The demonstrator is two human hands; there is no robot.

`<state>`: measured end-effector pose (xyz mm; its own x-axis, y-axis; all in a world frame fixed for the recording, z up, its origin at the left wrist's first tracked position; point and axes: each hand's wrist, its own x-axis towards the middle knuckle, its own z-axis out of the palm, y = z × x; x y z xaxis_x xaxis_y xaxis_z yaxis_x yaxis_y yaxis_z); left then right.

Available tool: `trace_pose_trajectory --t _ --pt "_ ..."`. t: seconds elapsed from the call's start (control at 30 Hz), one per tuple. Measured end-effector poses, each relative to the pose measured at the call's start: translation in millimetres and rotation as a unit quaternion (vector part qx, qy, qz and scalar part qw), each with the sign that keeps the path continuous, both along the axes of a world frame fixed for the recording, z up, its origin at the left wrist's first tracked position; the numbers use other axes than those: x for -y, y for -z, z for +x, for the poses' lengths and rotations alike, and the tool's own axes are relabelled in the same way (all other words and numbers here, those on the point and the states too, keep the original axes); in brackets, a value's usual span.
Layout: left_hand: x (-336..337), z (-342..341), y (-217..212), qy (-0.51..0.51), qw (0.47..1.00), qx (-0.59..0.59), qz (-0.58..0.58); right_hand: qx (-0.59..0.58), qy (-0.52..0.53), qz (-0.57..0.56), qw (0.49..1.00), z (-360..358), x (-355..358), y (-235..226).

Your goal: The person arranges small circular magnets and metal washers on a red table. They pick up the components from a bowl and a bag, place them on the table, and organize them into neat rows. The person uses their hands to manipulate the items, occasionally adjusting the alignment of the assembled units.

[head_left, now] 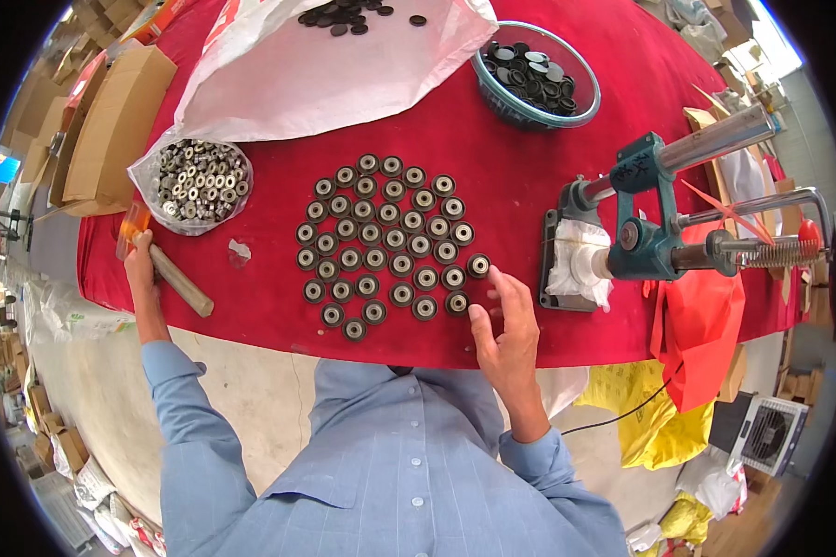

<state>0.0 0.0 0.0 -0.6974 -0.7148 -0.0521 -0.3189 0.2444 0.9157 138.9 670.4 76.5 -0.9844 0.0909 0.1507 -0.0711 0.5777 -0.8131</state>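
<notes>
My left hand [140,267] is at the left edge of the red-covered table, its fingers closed at the orange end of a mallet-like tool [181,281]. The tool's thick grey-brown handle slants toward the front edge. My right hand [511,339] is open, thumb and fingers apart, with nothing between them. Its index fingertip is close beside a round wheel-like piece [478,265]; whether they touch I cannot tell. Several matching pieces [396,239], dark rings with metal centres, lie flat in a loose cluster to the left of that hand.
A green hand press [632,237] stands on the right. At the back are a bowl of black discs [539,116] and a white sack [334,93] with more discs. A bag of small metal bearings [190,200] and a cardboard box [116,130] sit at left.
</notes>
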Motion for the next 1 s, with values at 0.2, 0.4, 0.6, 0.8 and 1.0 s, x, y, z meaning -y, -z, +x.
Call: trace_pose_trajectory --t 0.2,0.4,0.6,0.8,1.0 --pt "8.0 -18.7 -5.8 -0.022 0.999 0.025 -0.003 0.005 0.038 -0.011 0.999 -1.4 -1.2 1.2" --pt "-44.8 -6.4 -51.0 -0.043 0.857 0.238 -0.455 -0.036 0.04 -0.011 0.998 -34.9 -12.8 -25.6" --pt "-198.8 -15.0 -136.2 0.259 0.894 -0.08 -0.356 -0.176 0.057 0.132 0.974 -149.1 -23.6 -62.2" --pt "-368.5 -76.8 -202.9 0.506 0.801 -0.14 -0.288 -0.089 0.094 0.335 0.933 -246.5 -37.1 -27.5" --pt "-500.7 -182.6 -178.9 0.676 0.698 -0.201 -0.123 -0.146 0.101 0.194 0.965 -257.6 -60.4 -43.7"
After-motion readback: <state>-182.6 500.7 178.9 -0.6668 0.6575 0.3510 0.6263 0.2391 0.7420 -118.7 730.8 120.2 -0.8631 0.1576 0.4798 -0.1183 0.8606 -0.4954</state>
